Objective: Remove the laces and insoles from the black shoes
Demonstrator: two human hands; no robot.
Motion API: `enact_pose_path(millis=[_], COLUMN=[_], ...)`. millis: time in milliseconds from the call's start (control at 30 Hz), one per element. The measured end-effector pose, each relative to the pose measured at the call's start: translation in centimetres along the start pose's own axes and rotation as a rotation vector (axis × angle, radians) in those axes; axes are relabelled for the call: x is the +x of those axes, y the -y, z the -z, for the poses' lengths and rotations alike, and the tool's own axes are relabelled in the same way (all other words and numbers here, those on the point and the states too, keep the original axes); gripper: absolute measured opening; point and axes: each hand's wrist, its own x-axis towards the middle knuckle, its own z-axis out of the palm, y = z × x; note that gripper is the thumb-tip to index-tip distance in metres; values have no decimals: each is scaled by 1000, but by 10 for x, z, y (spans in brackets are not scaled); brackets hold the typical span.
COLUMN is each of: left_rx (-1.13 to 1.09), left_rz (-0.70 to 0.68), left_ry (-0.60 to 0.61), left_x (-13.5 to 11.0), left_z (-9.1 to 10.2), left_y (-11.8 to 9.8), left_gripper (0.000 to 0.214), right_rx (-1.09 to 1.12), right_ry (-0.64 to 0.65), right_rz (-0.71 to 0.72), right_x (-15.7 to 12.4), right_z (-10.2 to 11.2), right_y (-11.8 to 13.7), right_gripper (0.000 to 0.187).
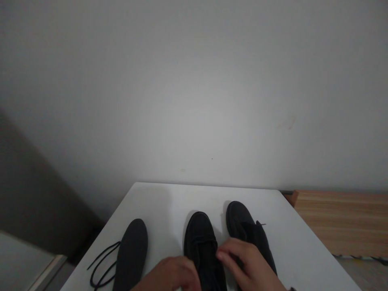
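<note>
A black shoe point(200, 226) lies on the white table between my two hands, toe pointing away from me. My right hand point(248, 262) reaches in from the right, thumb and forefinger pinched together at the right edge of the shoe's opening. On the other side, my left hand point(174, 274) is curled beside the shoe's left edge; its fingertips are hidden, so what they hold cannot be made out. The matching black shoe point(241, 214) lies further right, partly covered by my right hand, with a short lace end sticking out near its tongue.
To the left rests a dark grey insole point(132, 250), and beside it a loose black shoelace point(91, 279) in loops. The white table point(160, 202) stands against a pale wall point(194, 101). A wooden board point(339, 222) is at the right, beyond the table's edge.
</note>
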Motion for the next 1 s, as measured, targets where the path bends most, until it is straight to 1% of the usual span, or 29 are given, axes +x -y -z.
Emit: enact_pose_path(millis=[67,100,133,167,233,300,400,567,633,700,767,800,833,900,1000], left_rx=[129,171,182,175,146,140,149,137,70,-50,-171,-197,-181,-29,290], left_rz=[81,128,149,153,134,121,102,117,110,73,41,36,40,57,53], left_ry=[-214,-310,-362,-388,-398,-407,-420,-417,-405,-392,-367,-363,-375,-451,-672], left_x=[8,13,17,21,27,31,34,40,42,43,43,42,41,39,33], left_z=[-7,-11,-15,-19,-24,-26,-26,-24,-23,-22,-19,-17,-14,-7,7], left_y=[17,27,37,46,58,61,56,44,42,41,41,42,44,49,58], left_gripper=[25,19,14,11,13,14,14,9,9,6,16,22,27,33,36], right_rx=[-62,-88,-116,-142,-187,-221,-196,5,101,196,244,235,205,87,-97], right_ry=[-58,-61,-54,-43,-32,-45,-77,-87,-95,-116,-135,-144,-158,-221,-386], right_rz=[-73,-89,-100,-103,-101,-94,-69,-65,-47,-9,12,6,-7,-22,-5], right_x=[10,15,18,21,24,25,26,31,34,36,37,38,39,39,40], right_z=[-6,-9,-12,-14,-18,-21,-24,-22,-19,-17,-15,-15,-14,-13,-7], right_y=[-5,-8,-10,-11,-13,-14,-17,-17,-13,-11,-10,-10,-11,-14,-20], right_gripper=[21,21,23,24,27,26,19,10,8,7,16,22,29,37,33])
